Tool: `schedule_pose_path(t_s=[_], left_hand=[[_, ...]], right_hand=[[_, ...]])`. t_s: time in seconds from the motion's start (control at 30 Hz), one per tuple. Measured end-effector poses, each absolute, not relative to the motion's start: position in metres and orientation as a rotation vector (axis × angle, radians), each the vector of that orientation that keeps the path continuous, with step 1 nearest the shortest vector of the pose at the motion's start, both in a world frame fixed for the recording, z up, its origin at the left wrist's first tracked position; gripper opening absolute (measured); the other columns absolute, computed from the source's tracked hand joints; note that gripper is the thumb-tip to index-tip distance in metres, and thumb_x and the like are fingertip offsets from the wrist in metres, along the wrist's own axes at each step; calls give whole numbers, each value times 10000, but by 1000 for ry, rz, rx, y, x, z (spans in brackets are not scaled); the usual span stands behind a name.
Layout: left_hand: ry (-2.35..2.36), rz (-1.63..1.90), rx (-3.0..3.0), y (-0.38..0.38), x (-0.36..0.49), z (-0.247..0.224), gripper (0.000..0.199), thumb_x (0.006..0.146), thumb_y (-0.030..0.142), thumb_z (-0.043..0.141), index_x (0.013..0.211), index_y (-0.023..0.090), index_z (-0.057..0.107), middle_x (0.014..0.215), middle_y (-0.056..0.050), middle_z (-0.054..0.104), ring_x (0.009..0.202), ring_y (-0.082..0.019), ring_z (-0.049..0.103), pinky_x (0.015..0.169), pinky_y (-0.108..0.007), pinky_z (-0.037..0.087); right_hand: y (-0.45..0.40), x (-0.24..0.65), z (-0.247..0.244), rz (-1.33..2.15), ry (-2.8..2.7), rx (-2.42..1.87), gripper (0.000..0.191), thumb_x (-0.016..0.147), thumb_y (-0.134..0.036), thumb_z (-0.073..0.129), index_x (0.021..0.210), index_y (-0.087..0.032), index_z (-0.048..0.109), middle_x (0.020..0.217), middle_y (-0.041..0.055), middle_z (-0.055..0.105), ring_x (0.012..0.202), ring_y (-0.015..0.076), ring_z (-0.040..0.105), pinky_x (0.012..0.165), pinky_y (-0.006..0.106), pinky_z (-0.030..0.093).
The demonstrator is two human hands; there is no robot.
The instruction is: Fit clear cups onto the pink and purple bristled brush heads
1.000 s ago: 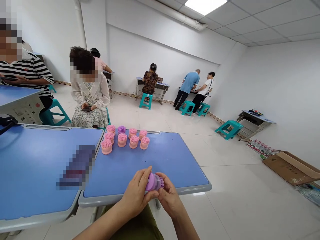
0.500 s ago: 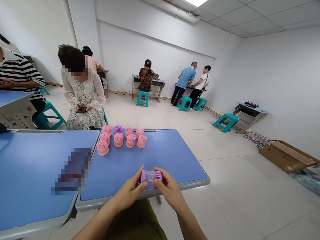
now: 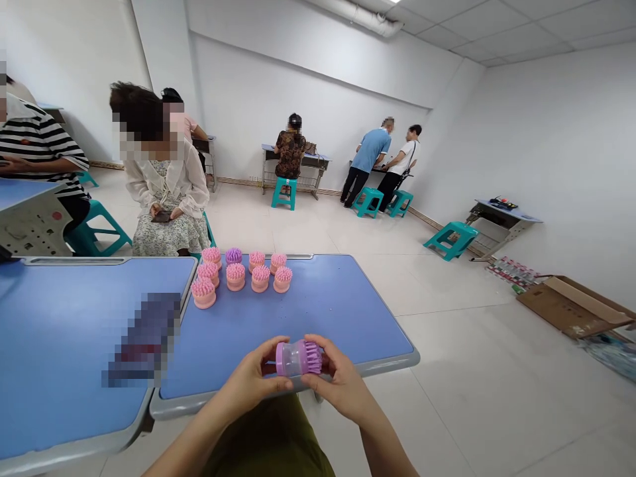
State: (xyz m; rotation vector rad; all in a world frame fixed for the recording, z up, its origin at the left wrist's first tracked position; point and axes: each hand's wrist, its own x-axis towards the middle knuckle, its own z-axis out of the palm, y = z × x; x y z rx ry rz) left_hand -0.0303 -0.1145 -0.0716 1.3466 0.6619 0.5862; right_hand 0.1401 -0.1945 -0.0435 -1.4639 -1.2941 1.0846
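Observation:
Both hands hold a lilac plastic brush with a clear cylindrical body [image 3: 298, 358] just above the near edge of the blue desk [image 3: 348, 324]. My left hand [image 3: 248, 374] grips the body from the left, and my right hand [image 3: 338, 381] cups the bristle end, which points right. Farther along the desk stand several pink silicone bristle brushes [image 3: 236, 277] in loose rows. Among them, at the back, is a single purple brush [image 3: 233, 256]. Neither hand touches those.
A second blue desk [image 3: 74, 318] adjoins on the left, with a pixelated object [image 3: 142, 338] on it. A seated person [image 3: 169, 199] holds a phone beyond the desk. Other people work at far desks. Teal stools and a cardboard box [image 3: 571, 308] stand on the tiled floor.
The lilac brush has turned from tilted to nearly level between my hands, its bristles now pointing right. The view has swung slightly, and the pink brushes have not moved.

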Motion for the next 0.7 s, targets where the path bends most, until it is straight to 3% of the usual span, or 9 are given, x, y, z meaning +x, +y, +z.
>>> schedule_pose_path(t_s=[0.13,0.27,0.37,0.43,0.53,0.63,0.7], left_hand=[[747,646,1493,-118,-30,-69,557,570,175,719,1102,169,555,1010,-47,633,888,-218,600,841,-344,478],[787,610,1539,-119,-32,-66,603,562,165,719,1138,161,543,1051,-64,636,901,-226,613,846,-347,495],[750,578,1523,-119,-34,-67,728,587,197,717,1259,141,443,1151,-100,602,1002,-246,591,904,-358,473],[706,565,1510,-119,-35,-68,703,649,241,680,1288,141,405,1192,-106,585,1069,-249,561,941,-366,450],[668,562,1512,-119,-36,-71,554,707,227,612,1231,137,458,1121,-91,625,1046,-239,576,929,-368,465],[678,615,1574,-119,-36,-73,522,659,166,628,1167,155,507,1146,-83,606,1039,-236,576,925,-363,475],[696,644,1629,-120,-36,-72,505,640,148,633,1134,173,528,1157,-73,595,1030,-232,575,918,-363,483]], right_hand=[[-192,139,-43,1084,-1287,-1519,362,678,-213,659,1015,-211,530,864,10,601,770,168,560,693,299,460],[-189,139,-48,1115,-1272,-1476,290,698,-267,645,957,-188,541,816,4,590,713,149,533,643,270,431],[-187,140,-53,1120,-1242,-1433,310,701,-336,653,943,-171,550,810,11,590,711,148,528,645,267,422],[-185,141,-56,1121,-1226,-1427,318,704,-374,651,924,-163,559,797,13,592,706,148,530,646,268,424],[-182,140,-59,1097,-1217,-1473,336,717,-455,621,868,-158,574,736,3,574,659,143,518,610,267,438],[-181,140,-63,1152,-1157,-1494,416,712,-554,580,830,-155,579,687,-4,541,627,146,515,560,273,467],[-182,140,-63,1246,-1106,-1448,470,707,-587,569,901,-159,577,732,7,549,646,153,536,548,277,484]])
